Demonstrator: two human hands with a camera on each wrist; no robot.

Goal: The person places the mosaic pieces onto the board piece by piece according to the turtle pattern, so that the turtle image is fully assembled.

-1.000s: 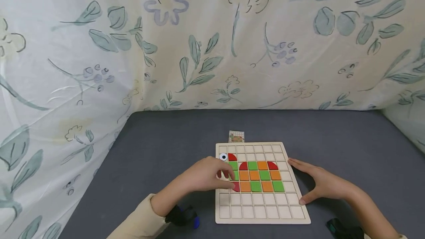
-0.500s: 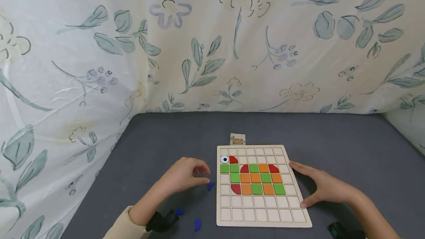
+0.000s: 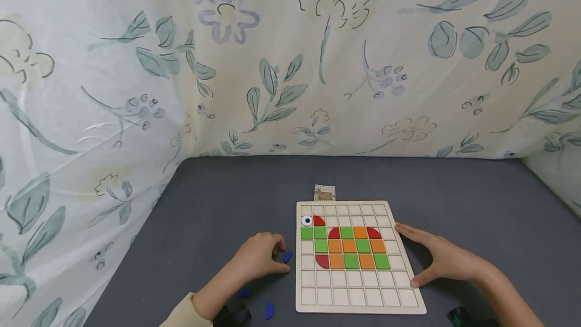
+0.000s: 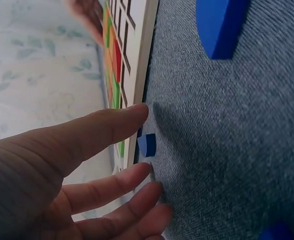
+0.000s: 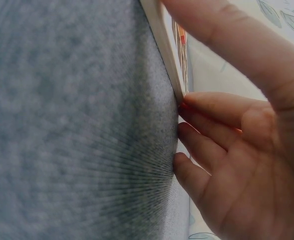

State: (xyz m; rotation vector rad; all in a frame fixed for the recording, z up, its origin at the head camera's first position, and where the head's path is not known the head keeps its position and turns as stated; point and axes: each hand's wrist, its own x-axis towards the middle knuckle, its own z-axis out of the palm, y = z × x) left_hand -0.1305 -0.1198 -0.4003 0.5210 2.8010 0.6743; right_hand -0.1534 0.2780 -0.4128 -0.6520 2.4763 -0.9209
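My left hand [image 3: 260,255] is at the left side of the pale grid board [image 3: 347,296], thumb and fingers apart. Between them a small blue quarter-round piece [image 3: 288,257] lies on the cloth; in the left wrist view this blue piece [image 4: 147,145] sits in the gap, close to the board's edge. Along the board's right side, my right hand [image 3: 447,256] touches the edge with its thumb and fingertips, the fingers fairly straight. Set into the board are green tiles [image 3: 320,246], orange tiles [image 3: 348,246], rounded red tiles [image 3: 322,261] and an eye tile [image 3: 306,221].
Two more blue pieces lie nearer me: a half-round piece [image 3: 270,310] and another blue piece [image 3: 244,293] beside the left wrist. A small picture card [image 3: 325,193] is at the board's far edge. Dark grey cloth [image 3: 218,196] covers the table, with a patterned curtain [image 3: 254,74] behind.
My left hand has left the tiles on the board, moving left and then down to the blue piece beside it. The right hand stays at the board's edge.
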